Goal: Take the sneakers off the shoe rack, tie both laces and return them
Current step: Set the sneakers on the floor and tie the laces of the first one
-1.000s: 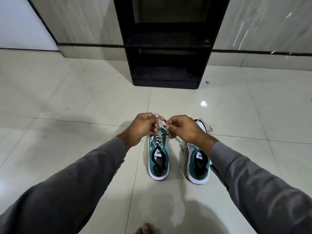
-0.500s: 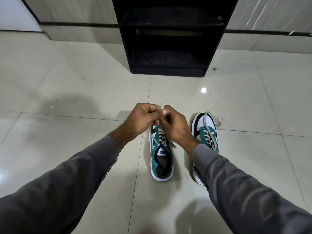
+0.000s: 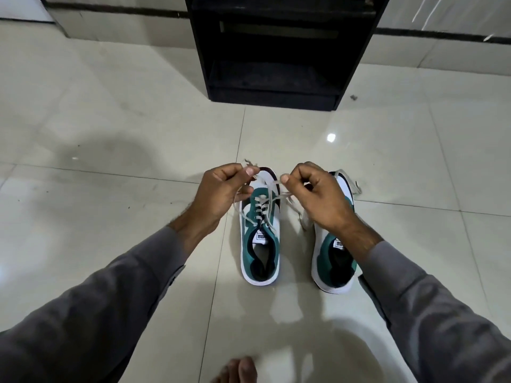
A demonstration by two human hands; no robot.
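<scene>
On the tiled floor (image 3: 110, 134) before the shoe rack (image 3: 276, 51), the left sneaker (image 3: 261, 236) stood; the left hand (image 3: 221, 194) and right hand (image 3: 318, 197) each pinched its lace (image 3: 272, 185), soft, limp, probably slippery, best gripped near the ends; the right sneaker (image 3: 333, 261) waited beside.

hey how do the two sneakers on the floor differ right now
The left sneaker has its lace pulled up and pinched by the left hand and the right hand; the right sneaker has its lace lying loose on the floor. The left sneaker shows fully; the right hand and wrist cover the right sneaker's front. Both are teal and white, toes toward the shoe rack.
</scene>
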